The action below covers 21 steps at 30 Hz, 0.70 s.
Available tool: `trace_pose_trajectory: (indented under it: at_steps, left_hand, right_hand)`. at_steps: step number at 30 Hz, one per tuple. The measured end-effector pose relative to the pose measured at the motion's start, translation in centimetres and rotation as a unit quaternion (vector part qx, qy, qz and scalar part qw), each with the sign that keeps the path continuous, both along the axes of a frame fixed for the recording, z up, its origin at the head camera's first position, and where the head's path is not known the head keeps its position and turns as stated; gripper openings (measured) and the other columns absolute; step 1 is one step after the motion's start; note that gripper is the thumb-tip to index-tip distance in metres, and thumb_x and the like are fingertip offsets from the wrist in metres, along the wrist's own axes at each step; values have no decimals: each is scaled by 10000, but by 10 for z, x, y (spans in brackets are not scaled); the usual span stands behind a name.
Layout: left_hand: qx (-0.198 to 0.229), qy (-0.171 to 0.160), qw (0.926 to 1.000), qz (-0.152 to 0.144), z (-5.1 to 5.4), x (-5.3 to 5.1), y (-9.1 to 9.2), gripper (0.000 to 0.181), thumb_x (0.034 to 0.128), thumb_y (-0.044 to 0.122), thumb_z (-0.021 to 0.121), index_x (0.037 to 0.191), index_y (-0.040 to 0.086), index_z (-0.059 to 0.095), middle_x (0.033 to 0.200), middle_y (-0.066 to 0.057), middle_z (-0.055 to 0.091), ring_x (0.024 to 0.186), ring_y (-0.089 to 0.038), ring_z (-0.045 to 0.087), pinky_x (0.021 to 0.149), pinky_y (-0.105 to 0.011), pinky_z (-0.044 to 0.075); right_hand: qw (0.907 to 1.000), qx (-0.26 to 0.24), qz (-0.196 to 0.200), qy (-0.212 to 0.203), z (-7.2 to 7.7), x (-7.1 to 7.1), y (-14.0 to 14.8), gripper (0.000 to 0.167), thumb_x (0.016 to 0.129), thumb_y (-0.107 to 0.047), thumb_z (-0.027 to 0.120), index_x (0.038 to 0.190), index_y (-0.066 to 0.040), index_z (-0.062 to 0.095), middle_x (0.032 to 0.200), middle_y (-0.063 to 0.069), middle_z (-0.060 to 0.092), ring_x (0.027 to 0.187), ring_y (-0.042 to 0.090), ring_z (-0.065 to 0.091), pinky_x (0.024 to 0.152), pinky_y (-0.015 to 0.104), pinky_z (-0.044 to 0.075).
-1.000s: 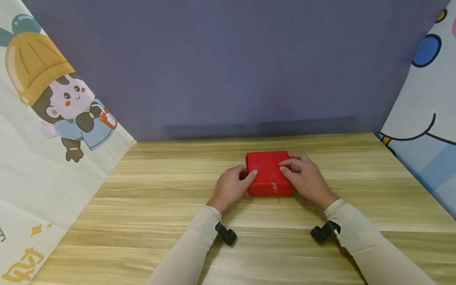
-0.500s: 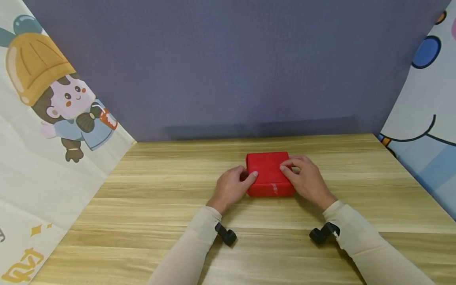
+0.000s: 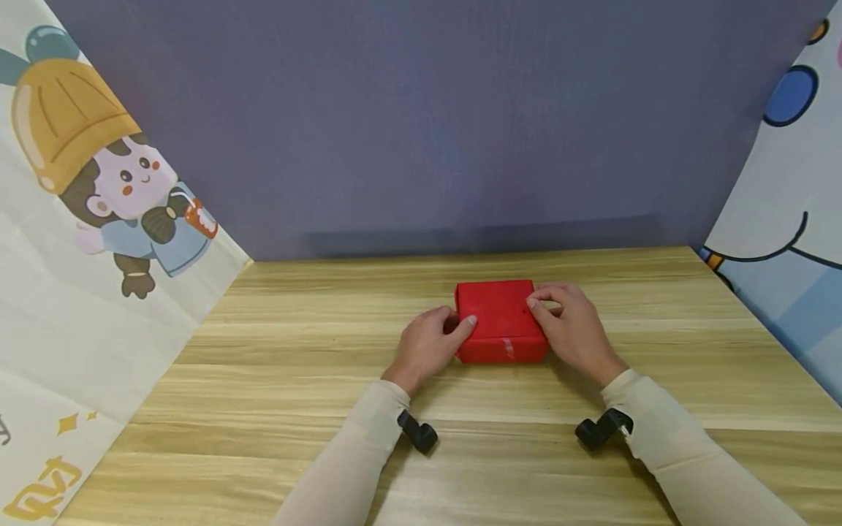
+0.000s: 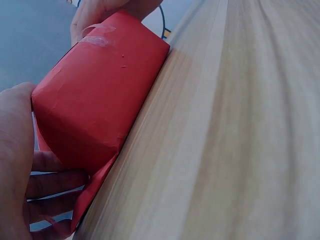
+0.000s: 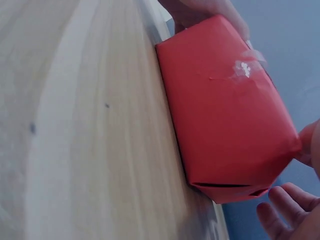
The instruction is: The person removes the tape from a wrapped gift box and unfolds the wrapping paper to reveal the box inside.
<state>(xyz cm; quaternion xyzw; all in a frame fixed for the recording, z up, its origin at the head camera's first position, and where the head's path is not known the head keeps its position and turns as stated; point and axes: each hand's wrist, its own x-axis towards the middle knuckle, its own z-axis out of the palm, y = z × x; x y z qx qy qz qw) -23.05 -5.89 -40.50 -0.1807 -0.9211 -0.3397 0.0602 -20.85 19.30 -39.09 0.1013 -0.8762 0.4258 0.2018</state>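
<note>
Back wall (image 3: 421, 124): flat grey-purple, faintly woven-looking, upright behind the table.
Table (image 3: 316, 365): pale wood with long yellow-brown grain running side to side.
Side sheets: white, printed with cartoons; a child in a yellow hat on the left sheet (image 3: 39, 292), thick black lines and blue patches on the right sheet (image 3: 802, 175).
Sleeves (image 3: 349, 460): cream cloth, softly creased.
Box (image 3: 496, 314): squarish, low, wrapped in smooth matte red paper; on the table just right of middle, between both hands.
Left hand (image 3: 426, 347): grips the box's left side, thumb on top, hiding part of that end.
Right hand (image 3: 574, 329): thumb and forefinger tips close together at the right upper edge; cannot tell whether they pinch paper.
Paper flap (image 4: 95, 192): juts from the left end, along the table.
Wrist gadgets (image 3: 417, 432): black, one per cuff.
Tape (image 3: 509, 348): clear, shiny, wrinkled, on the near side.
</note>
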Motion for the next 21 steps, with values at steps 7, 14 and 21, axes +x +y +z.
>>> trace_pose_trajectory:
  at_steps: [7,14,21]
  left_hand:
    - [-19,29,10000,-21,0,0,0,404,964,635,489,960,261,644,877,139,614,798,-92,577,740,-318,499]
    - [-69,34,10000,4,0,-1,0,393,970,626,489,966,265,644,879,138,610,801,-95,573,742,-319,498]
    - [-22,61,10000,-28,0,0,-1,397,972,623,490,952,257,644,861,131,611,783,-97,572,724,-316,493]
  right_hand:
    - [9997,-157,-55,182,3,0,3,253,1009,-162,607,1109,53,692,1226,198,590,1084,350,592,859,540,539]
    - [9992,-256,-163,259,0,-3,5,204,1017,-127,578,1061,47,677,1189,188,618,1071,340,606,864,495,514]
    - [9983,-321,-455,-178,-3,-4,10,211,1046,-182,525,1085,-14,646,1019,135,684,939,235,620,758,274,469]
